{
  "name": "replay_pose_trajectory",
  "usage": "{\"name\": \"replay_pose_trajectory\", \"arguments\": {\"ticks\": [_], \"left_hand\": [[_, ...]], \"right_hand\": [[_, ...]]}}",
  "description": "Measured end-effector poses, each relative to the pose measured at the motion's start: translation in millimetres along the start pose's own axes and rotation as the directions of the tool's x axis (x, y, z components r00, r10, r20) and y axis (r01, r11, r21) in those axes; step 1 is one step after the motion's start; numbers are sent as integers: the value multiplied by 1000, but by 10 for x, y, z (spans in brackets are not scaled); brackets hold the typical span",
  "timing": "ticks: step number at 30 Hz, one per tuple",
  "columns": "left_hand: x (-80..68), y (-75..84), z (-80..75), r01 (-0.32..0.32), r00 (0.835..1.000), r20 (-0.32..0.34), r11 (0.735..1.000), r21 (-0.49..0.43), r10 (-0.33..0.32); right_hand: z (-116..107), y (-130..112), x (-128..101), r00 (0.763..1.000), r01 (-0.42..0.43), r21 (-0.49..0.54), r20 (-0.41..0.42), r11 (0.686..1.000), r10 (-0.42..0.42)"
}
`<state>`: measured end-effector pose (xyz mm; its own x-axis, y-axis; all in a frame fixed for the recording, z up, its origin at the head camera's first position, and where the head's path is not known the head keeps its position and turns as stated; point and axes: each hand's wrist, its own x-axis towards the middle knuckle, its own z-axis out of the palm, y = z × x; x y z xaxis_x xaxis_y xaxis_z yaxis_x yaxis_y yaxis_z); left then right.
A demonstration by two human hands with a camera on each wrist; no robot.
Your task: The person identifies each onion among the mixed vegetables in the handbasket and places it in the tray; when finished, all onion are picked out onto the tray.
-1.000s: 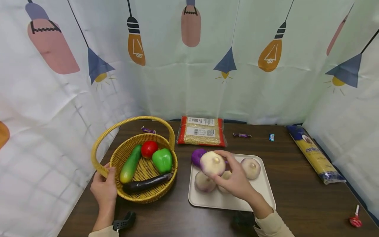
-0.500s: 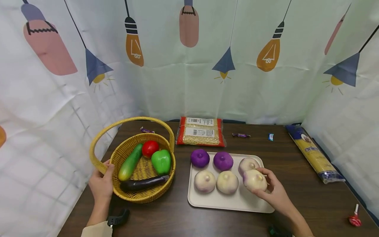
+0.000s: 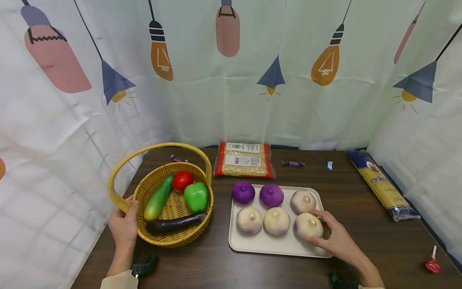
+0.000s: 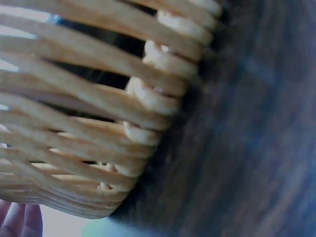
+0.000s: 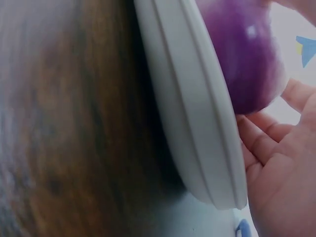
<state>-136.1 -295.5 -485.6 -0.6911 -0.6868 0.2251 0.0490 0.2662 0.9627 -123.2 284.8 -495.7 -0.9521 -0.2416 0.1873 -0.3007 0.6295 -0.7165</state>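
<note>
My right hand (image 3: 335, 237) holds a white and purple turnip (image 3: 309, 225) down at the front right of a cream tray (image 3: 274, 248), thumb on its near side and fingers on its far side. In the right wrist view the turnip's purple underside (image 5: 247, 54) shows beside the tray wall (image 5: 192, 108). Several other turnips stand in two rows on the tray, some with purple sides up, such as the back-left one (image 3: 243, 192). On the left, my left hand (image 3: 124, 224) grips the yellow wicker basket (image 3: 180, 241) where its handle meets the rim.
Inside the basket lie a cucumber (image 3: 159, 198), a tomato (image 3: 182, 181), a green pepper (image 3: 196, 197) and an eggplant (image 3: 176, 223). Behind the tray lies a grain bag (image 3: 243, 160). A pasta pack (image 3: 382, 184), small candies (image 3: 293, 163) and a lollipop (image 3: 432, 263) lie around on the dark table.
My right hand has carried the turnip from above the tray's left part to its front right corner and lowered it there. My left hand stays on the basket.
</note>
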Motion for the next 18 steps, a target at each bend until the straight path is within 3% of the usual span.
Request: {"name": "replay_pose_trajectory", "arguments": {"ticks": [7,13,16,18], "left_hand": [[2,24,-2,2,1000,-20,1000,31,-2],[-20,127,-68,7,1000,26,984,178,-12],[-82,333,-99,-2,1000,-23,995,95,4],[-156,561,-83,-90,988,-126,995,-36,85]], "right_hand": [[24,-1,60,1000,10,-10,3,1000,-10],[-128,-128,109,999,29,-17,-32,999,-29],[-296,-255,209,994,69,-52,-82,996,-74],[-403,-352,320,987,107,-64,-110,992,-114]]}}
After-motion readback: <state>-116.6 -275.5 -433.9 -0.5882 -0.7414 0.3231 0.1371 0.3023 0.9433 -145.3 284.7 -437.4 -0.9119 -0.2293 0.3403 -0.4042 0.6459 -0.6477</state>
